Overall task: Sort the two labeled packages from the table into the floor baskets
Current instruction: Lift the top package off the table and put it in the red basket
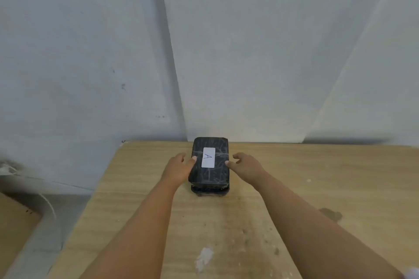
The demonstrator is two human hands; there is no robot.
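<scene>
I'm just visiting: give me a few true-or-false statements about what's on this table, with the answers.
1. The top package carries a white label marked A. True.
2. It lies on the bare table. False: it sits on a second dark package.
3. The left hand and right hand flank the package. True.
4. The floor baskets are in view. False: none shows.
5. The label reads B. False: it reads A.

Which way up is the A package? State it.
Label up: the package lies flat on another, its white A label facing the camera.
</scene>
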